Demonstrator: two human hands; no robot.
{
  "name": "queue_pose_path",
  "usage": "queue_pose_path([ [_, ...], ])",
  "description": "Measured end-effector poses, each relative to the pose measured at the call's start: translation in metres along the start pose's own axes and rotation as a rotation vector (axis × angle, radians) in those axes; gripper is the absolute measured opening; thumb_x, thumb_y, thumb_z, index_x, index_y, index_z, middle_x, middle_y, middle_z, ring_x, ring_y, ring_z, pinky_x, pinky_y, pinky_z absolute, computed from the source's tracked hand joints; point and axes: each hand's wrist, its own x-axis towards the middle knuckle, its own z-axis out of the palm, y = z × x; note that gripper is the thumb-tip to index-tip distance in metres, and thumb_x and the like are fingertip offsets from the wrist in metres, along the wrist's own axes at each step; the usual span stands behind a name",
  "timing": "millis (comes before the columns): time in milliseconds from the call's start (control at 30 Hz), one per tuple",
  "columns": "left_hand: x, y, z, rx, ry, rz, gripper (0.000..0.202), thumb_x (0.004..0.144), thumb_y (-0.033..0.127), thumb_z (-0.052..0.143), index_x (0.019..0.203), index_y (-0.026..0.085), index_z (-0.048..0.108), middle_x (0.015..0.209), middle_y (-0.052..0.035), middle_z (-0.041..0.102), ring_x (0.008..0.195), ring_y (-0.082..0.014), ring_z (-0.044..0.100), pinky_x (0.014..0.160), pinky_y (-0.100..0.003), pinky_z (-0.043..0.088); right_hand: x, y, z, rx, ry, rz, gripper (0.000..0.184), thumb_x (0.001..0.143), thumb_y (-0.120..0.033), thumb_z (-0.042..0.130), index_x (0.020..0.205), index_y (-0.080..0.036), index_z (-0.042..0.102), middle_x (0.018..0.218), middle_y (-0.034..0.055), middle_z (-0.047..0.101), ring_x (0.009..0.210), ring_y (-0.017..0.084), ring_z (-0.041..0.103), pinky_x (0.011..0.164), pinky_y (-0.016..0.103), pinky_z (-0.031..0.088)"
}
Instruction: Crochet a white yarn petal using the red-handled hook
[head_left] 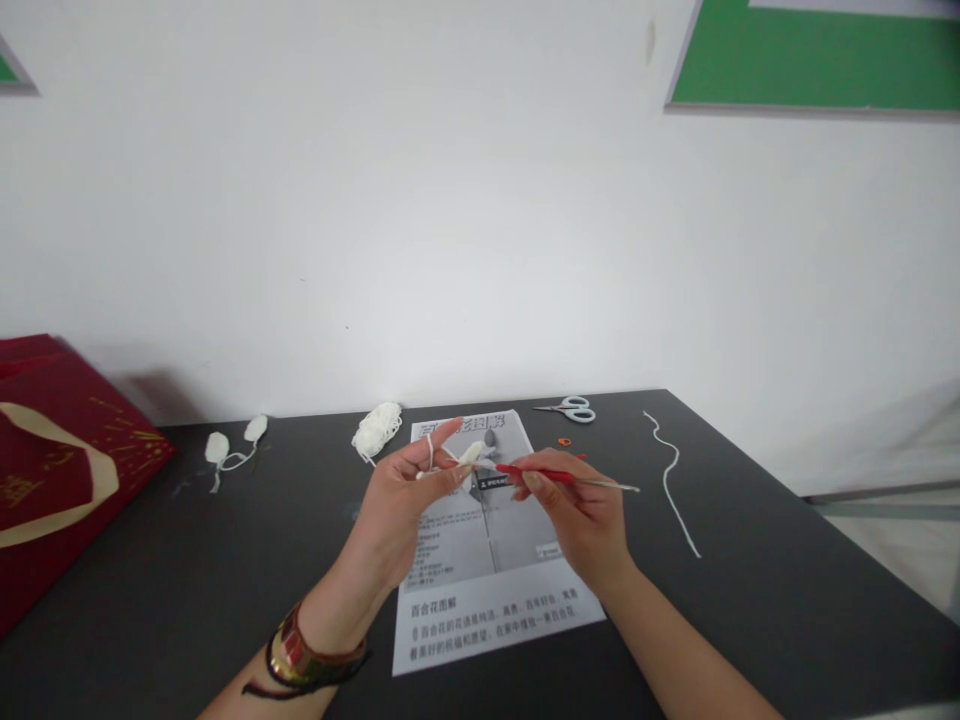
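Between thumb and fingers, my left hand pinches a small white crochet piece, and a strand of white yarn loops over a raised finger. My right hand is closed round a crochet hook with a red grip and metal ends. The hook's left tip meets the crochet piece; whether it passes through a stitch is too small to tell. Beneath both hands lies a printed pattern sheet with pictures and Chinese text, partly covered by them.
A ball of white yarn sits behind my left hand. Two white crocheted petals lie at the left by a red gift bag. Scissors, an orange stitch marker and a loose yarn length are on the dark table.
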Motion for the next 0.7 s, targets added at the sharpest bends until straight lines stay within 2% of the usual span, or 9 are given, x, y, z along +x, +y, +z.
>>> queue_pose_path([
  [100, -0.001, 0.001, 0.001, -0.055, 0.021, 0.006, 0.051, 0.064, 0.015, 0.077, 0.114, 0.023, 0.065, 0.072, 0.0052, 0.055, 0.063, -0.0075, 0.054, 0.068, -0.023, 0.042, -0.001, 0.0, -0.002, -0.036, -0.06, -0.077, 0.015, 0.082, -0.015, 0.062, 0.09, -0.024, 0.071, 0.079, 0.0029, 0.069, 0.067, 0.014, 0.063, 0.06, 0.027, 0.05],
  [200, 0.0, 0.005, 0.002, -0.155, 0.003, -0.07, 0.048, 0.065, 0.012, 0.075, 0.111, 0.018, 0.066, 0.069, 0.0035, 0.057, 0.067, -0.0085, 0.056, 0.07, -0.022, 0.042, -0.002, 0.001, -0.003, -0.064, -0.125, -0.19, 0.024, 0.083, -0.009, 0.058, 0.096, -0.025, 0.07, 0.086, 0.0047, 0.07, 0.075, 0.017, 0.065, 0.066, 0.031, 0.052],
  [300, 0.001, 0.008, 0.004, -0.236, -0.032, -0.177, 0.044, 0.065, 0.01, 0.073, 0.109, 0.012, 0.067, 0.073, -0.0018, 0.063, 0.071, -0.0112, 0.058, 0.07, -0.023, 0.043, -0.003, 0.0, -0.005, -0.184, -0.204, -0.38, 0.035, 0.081, -0.002, 0.056, 0.105, -0.025, 0.068, 0.095, 0.0072, 0.07, 0.083, 0.019, 0.065, 0.069, 0.034, 0.053],
  [367, -0.001, 0.009, 0.005, -0.241, -0.032, -0.17, 0.043, 0.066, 0.009, 0.073, 0.109, 0.011, 0.066, 0.075, -0.0029, 0.065, 0.072, -0.0118, 0.059, 0.072, -0.024, 0.044, -0.004, -0.001, -0.005, -0.293, -0.237, -0.519, 0.042, 0.08, 0.001, 0.054, 0.112, -0.024, 0.065, 0.1, 0.0087, 0.07, 0.086, 0.019, 0.064, 0.071, 0.035, 0.054],
  [500, -0.008, 0.008, 0.009, -0.142, 0.034, 0.0, 0.057, 0.065, 0.011, 0.075, 0.12, 0.018, 0.059, 0.067, 0.0043, 0.061, 0.065, -0.0105, 0.06, 0.069, -0.024, 0.045, -0.008, 0.001, -0.005, -0.508, -0.282, -0.755, 0.041, 0.085, -0.007, 0.05, 0.123, -0.02, 0.057, 0.105, 0.0129, 0.068, 0.094, 0.022, 0.062, 0.074, 0.037, 0.056],
  [567, -0.011, 0.006, 0.011, -0.039, 0.092, 0.097, 0.06, 0.065, 0.014, 0.075, 0.122, 0.023, 0.057, 0.069, 0.0052, 0.061, 0.062, -0.0104, 0.059, 0.065, -0.024, 0.046, -0.01, 0.001, -0.004, -0.625, -0.3, -0.848, 0.039, 0.087, -0.012, 0.048, 0.125, -0.015, 0.055, 0.104, 0.0153, 0.068, 0.097, 0.024, 0.062, 0.077, 0.038, 0.056],
  [633, -0.012, 0.004, 0.011, 0.108, 0.156, 0.223, 0.049, 0.066, 0.017, 0.075, 0.113, 0.022, 0.063, 0.074, 0.002, 0.064, 0.069, -0.0143, 0.062, 0.069, -0.027, 0.047, -0.011, 0.001, -0.003, -0.696, -0.302, -0.892, 0.038, 0.086, -0.011, 0.05, 0.124, -0.013, 0.055, 0.102, 0.0164, 0.068, 0.097, 0.024, 0.062, 0.079, 0.039, 0.056],
  [700, -0.011, 0.002, 0.011, 0.261, 0.201, 0.338, 0.029, 0.065, 0.019, 0.075, 0.094, 0.019, 0.069, 0.081, -0.0032, 0.068, 0.085, -0.0215, 0.064, 0.077, -0.031, 0.047, -0.011, 0.001, -0.002, -0.668, -0.29, -0.861, 0.04, 0.084, -0.008, 0.052, 0.123, -0.013, 0.055, 0.101, 0.0159, 0.068, 0.093, 0.023, 0.063, 0.076, 0.037, 0.056],
])
